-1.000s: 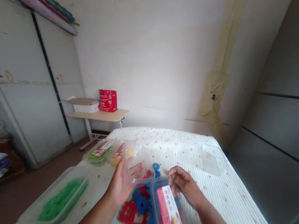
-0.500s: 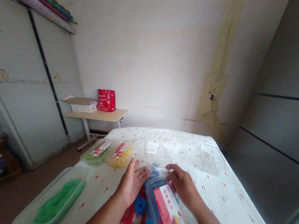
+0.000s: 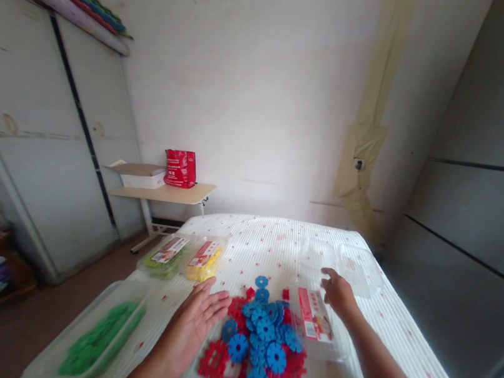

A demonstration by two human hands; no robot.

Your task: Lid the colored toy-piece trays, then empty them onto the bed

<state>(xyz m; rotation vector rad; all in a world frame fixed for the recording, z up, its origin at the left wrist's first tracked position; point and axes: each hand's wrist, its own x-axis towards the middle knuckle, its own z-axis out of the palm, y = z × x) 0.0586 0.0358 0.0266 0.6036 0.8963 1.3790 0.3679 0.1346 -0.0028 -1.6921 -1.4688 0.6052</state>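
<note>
A clear plastic container with a red and white label [image 3: 318, 319] lies right of the heap, its unlabelled clear part [image 3: 315, 255] just beyond. My right hand [image 3: 338, 293] is at the container's right edge, thumb and fingers closed on the clear plastic. Blue notched plastic discs [image 3: 265, 330] form a heap in front of me, on top of red square plastic pieces [image 3: 213, 360]. To the left of the heap, my left hand [image 3: 199, 317] is open, palm turned toward the discs, holding nothing.
A clear tub [image 3: 51, 342] of green pieces [image 3: 101, 337] stands front left. Behind it are labelled boxes of light green pieces [image 3: 165, 261] and yellow pieces [image 3: 205, 264]. Another clear container [image 3: 358, 271] lies back right on the striped tablecloth [image 3: 402, 357]. A side table [image 3: 194, 196] holds a red bag [image 3: 180, 169].
My right hand has moved right with the clear container, uncovering the heap of blue discs and red pieces. My left hand has drawn back to the left, away from the container.
</note>
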